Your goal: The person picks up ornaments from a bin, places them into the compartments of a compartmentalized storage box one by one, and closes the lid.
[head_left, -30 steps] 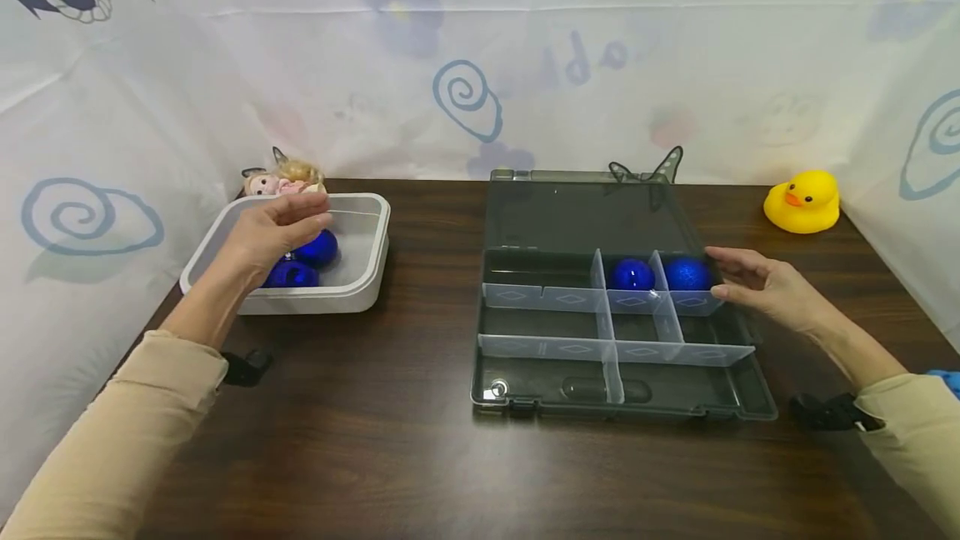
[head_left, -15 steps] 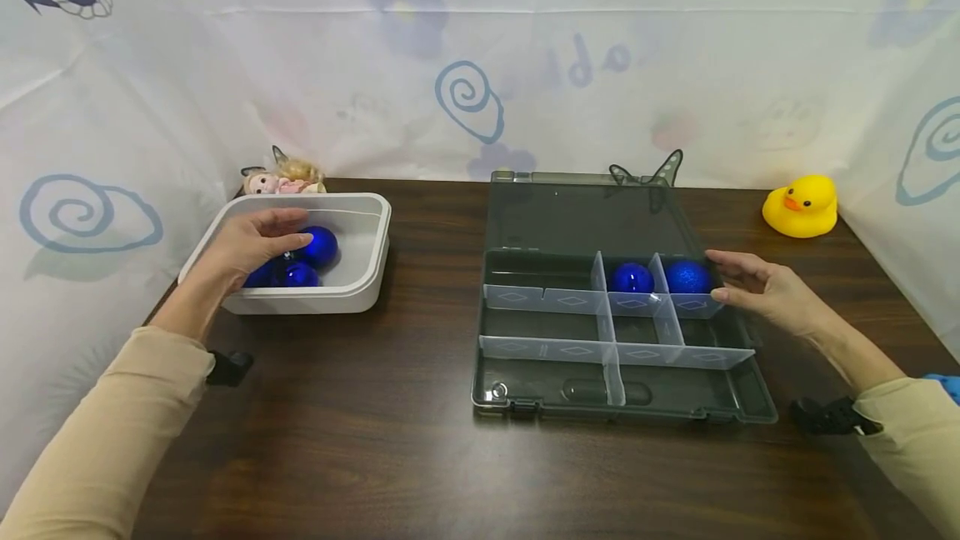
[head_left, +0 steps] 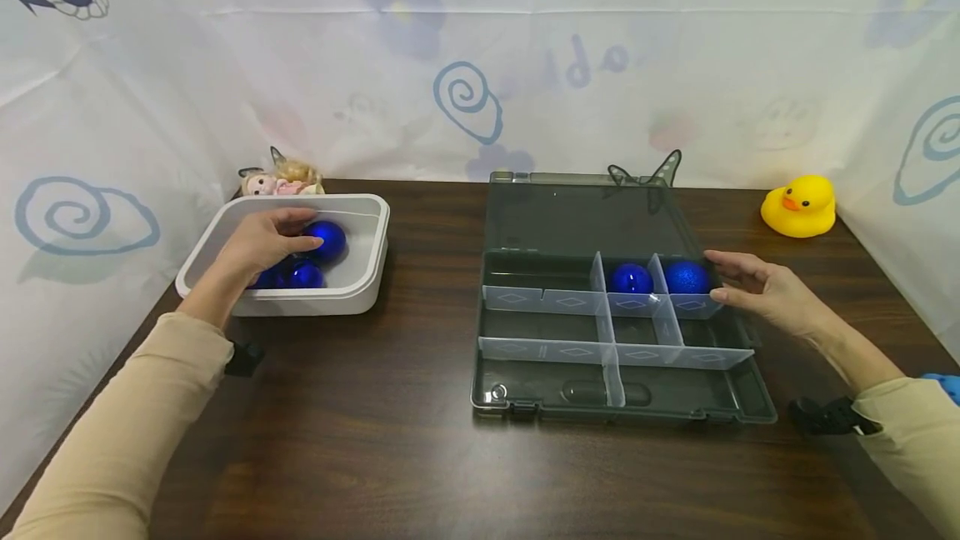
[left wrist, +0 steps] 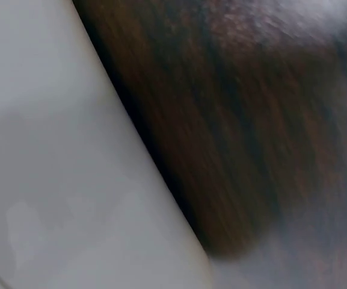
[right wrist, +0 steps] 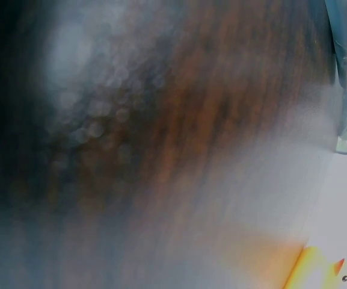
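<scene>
My left hand (head_left: 258, 244) reaches into a white tray (head_left: 356, 300) at the left, its thumb and fingers pinching a blue bauble (head_left: 330, 240). More blue baubles (head_left: 306, 274) lie in the tray under the hand, partly hidden. At the right, my right hand (head_left: 776, 294) rests its fingertips against the right edge of a grey see-through compartment box (head_left: 540, 409), beside a glittery blue bauble (head_left: 687, 277). One compartment to the left sits a shiny blue bauble (head_left: 632, 278). Neither wrist view shows the hands; the left one has the tray's wall (left wrist: 59, 168).
The box's lid (head_left: 585, 215) is folded back. A yellow rubber duck (head_left: 798, 206) stands at the back right. Behind the tray lies a small doll (head_left: 281, 180). White printed cloth (head_left: 360, 90) hangs along the back and sides of the dark wooden table (head_left: 405, 457).
My left hand has gone down into the tray, and the bauble at its fingertips has shifted slightly right and back. The right hand has stayed at the box.
</scene>
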The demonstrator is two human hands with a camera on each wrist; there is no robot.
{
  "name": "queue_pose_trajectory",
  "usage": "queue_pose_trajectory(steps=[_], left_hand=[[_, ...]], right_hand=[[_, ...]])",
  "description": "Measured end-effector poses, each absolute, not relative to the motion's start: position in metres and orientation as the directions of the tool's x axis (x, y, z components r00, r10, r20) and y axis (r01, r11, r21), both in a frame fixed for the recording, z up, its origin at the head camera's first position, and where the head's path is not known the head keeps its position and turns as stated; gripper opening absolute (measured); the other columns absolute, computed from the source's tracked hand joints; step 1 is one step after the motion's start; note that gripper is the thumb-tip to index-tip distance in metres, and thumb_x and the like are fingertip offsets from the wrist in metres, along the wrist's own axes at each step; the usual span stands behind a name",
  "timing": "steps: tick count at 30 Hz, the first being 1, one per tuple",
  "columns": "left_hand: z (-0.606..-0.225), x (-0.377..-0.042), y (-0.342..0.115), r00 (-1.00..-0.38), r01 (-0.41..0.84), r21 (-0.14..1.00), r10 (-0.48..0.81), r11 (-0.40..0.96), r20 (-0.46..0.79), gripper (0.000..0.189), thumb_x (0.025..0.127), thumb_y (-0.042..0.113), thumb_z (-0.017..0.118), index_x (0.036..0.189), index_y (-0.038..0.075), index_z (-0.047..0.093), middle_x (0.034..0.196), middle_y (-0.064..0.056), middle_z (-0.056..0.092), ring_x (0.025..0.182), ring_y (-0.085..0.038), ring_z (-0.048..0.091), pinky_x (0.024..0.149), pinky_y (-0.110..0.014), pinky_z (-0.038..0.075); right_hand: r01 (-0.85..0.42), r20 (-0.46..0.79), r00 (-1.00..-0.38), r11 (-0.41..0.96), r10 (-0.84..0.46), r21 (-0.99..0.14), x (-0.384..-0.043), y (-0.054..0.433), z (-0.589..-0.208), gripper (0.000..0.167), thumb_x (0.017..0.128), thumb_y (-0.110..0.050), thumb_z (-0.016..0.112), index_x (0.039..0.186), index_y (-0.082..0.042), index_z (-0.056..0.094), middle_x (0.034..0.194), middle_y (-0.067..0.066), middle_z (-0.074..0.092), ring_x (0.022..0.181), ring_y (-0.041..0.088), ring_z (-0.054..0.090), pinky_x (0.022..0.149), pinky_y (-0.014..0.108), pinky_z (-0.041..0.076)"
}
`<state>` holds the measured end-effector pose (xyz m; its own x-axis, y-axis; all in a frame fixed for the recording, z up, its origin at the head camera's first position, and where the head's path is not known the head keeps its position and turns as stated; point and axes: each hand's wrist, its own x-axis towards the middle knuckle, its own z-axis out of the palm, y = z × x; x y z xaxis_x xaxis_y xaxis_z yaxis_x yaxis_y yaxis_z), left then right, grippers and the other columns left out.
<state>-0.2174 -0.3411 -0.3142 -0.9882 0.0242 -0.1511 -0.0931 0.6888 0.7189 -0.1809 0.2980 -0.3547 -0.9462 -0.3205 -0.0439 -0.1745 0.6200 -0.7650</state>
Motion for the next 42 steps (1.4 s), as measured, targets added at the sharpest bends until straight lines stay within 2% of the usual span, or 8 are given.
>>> queue_pose_trajectory(steps=[5, 12, 15, 19, 22, 28, 37, 42], left_hand=[[-0.317, -0.220, -0.336, -0.991, -0.081, 0.698, 0.019, 0.712, -0.134, 0.056, 0.089, 0.017, 0.065, 0.136, -0.005, 0.044, 0.133, -0.028, 0.048, 0.122, -0.035, 0.047, 0.094, -0.028, 0.041], [-0.320, -0.223, -0.336, -0.986, -0.098, 0.699, 0.026, 0.709, -0.165, 0.059, 0.089, 0.019, 0.066, 0.138, -0.005, 0.041, 0.137, -0.029, 0.043, 0.128, -0.039, 0.041, 0.106, -0.047, 0.032], [-0.320, -0.222, -0.336, -0.988, -0.095, 0.684, 0.014, 0.723, -0.153, 0.058, 0.089, 0.022, 0.066, 0.137, -0.003, 0.043, 0.134, -0.028, 0.047, 0.122, -0.035, 0.051, 0.095, -0.032, 0.045], [-0.319, -0.221, -0.334, -0.990, -0.051, 0.632, 0.042, 0.773, -0.131, 0.060, 0.088, 0.025, 0.066, 0.137, -0.002, 0.045, 0.131, -0.030, 0.050, 0.116, -0.037, 0.054, 0.092, -0.036, 0.047], [-0.321, -0.222, -0.331, -0.987, -0.021, 0.595, 0.078, 0.803, -0.141, 0.062, 0.087, 0.028, 0.068, 0.135, -0.003, 0.045, 0.132, -0.030, 0.048, 0.120, -0.044, 0.048, 0.102, -0.054, 0.035], [-0.325, -0.226, -0.328, -0.979, -0.036, 0.620, 0.098, 0.784, -0.181, 0.062, 0.087, 0.029, 0.067, 0.135, -0.004, 0.045, 0.135, -0.028, 0.047, 0.121, -0.042, 0.047, 0.104, -0.052, 0.035], [-0.323, -0.231, -0.316, -0.971, 0.006, 0.669, 0.165, 0.743, -0.174, 0.065, 0.087, 0.032, 0.068, 0.137, -0.002, 0.044, 0.133, -0.026, 0.050, 0.121, -0.039, 0.050, 0.099, -0.049, 0.041], [-0.323, -0.234, -0.309, -0.968, -0.016, 0.655, 0.152, 0.755, -0.200, 0.069, 0.085, 0.039, 0.068, 0.138, 0.002, 0.044, 0.134, -0.024, 0.050, 0.123, -0.038, 0.047, 0.101, -0.049, 0.039]], right_hand=[[-0.183, -0.033, -0.943, 0.597, -0.332, -0.781, -0.181, 0.297, -0.355, 0.057, 0.093, -0.018, 0.060, 0.143, -0.005, 0.036, 0.140, 0.020, 0.037, 0.106, -0.014, 0.039, 0.082, 0.001, 0.038], [-0.186, -0.027, -0.940, 0.580, -0.339, -0.793, -0.182, 0.298, -0.357, 0.057, 0.093, -0.016, 0.060, 0.143, -0.002, 0.036, 0.141, 0.019, 0.037, 0.106, -0.016, 0.039, 0.083, 0.001, 0.039], [-0.184, -0.029, -0.941, 0.584, -0.336, -0.790, -0.183, 0.298, -0.357, 0.057, 0.093, -0.016, 0.060, 0.143, -0.002, 0.035, 0.141, 0.022, 0.035, 0.106, -0.016, 0.039, 0.082, 0.001, 0.039], [-0.183, -0.039, -0.944, 0.617, -0.328, -0.766, -0.184, 0.299, -0.354, 0.058, 0.093, -0.019, 0.060, 0.144, -0.006, 0.035, 0.141, 0.025, 0.034, 0.107, -0.012, 0.039, 0.082, 0.001, 0.038], [-0.170, -0.058, -0.947, 0.647, -0.315, -0.743, -0.185, 0.298, -0.350, 0.058, 0.093, -0.022, 0.060, 0.144, -0.009, 0.036, 0.142, 0.024, 0.034, 0.115, 0.004, 0.042, 0.081, 0.001, 0.037], [-0.142, -0.089, -0.948, 0.656, -0.305, -0.742, -0.186, 0.296, -0.348, 0.060, 0.093, -0.023, 0.060, 0.145, -0.007, 0.034, 0.145, 0.022, 0.033, 0.124, 0.037, 0.037, 0.081, 0.000, 0.036], [-0.157, -0.061, -0.949, 0.630, -0.310, -0.760, -0.183, 0.297, -0.353, 0.058, 0.093, -0.022, 0.061, 0.144, -0.007, 0.036, 0.143, 0.025, 0.033, 0.109, -0.005, 0.039, 0.082, 0.001, 0.037], [-0.164, -0.046, -0.948, 0.607, -0.315, -0.778, -0.181, 0.297, -0.354, 0.058, 0.093, -0.019, 0.061, 0.143, -0.006, 0.036, 0.141, 0.023, 0.034, 0.107, -0.010, 0.039, 0.082, 0.001, 0.038]])
